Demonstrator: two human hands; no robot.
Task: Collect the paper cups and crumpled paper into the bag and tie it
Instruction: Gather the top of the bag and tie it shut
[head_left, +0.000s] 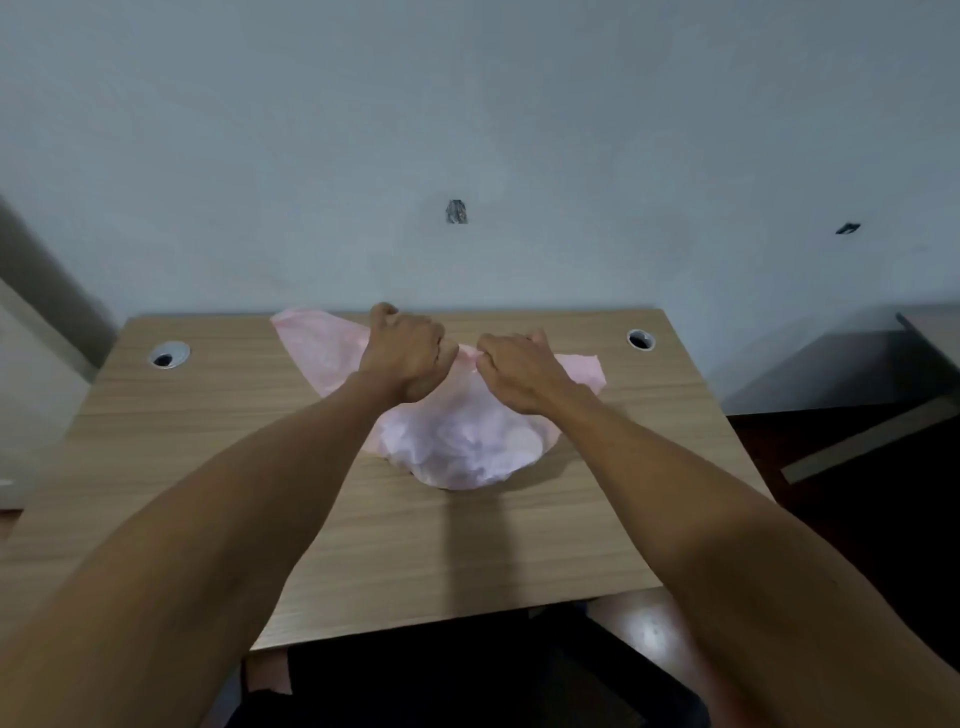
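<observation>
A thin pink plastic bag (457, 441) lies bulging on the wooden table (208, 441), with pale crumpled shapes showing faintly through its film. Its two top flaps spread out, one to the far left (317, 343) and one to the right (582, 371). My left hand (405, 353) grips the bag's top with curled fingers. My right hand (519, 369) pinches the same gathered plastic close beside it, the two fists almost touching above the bag's middle. No loose cups or paper show on the table.
Two round cable holes sit in the tabletop, one at the far left (167, 356) and one at the far right (640, 340). A pale wall (467, 130) rises right behind the table. A second table edge (930, 322) stands to the right.
</observation>
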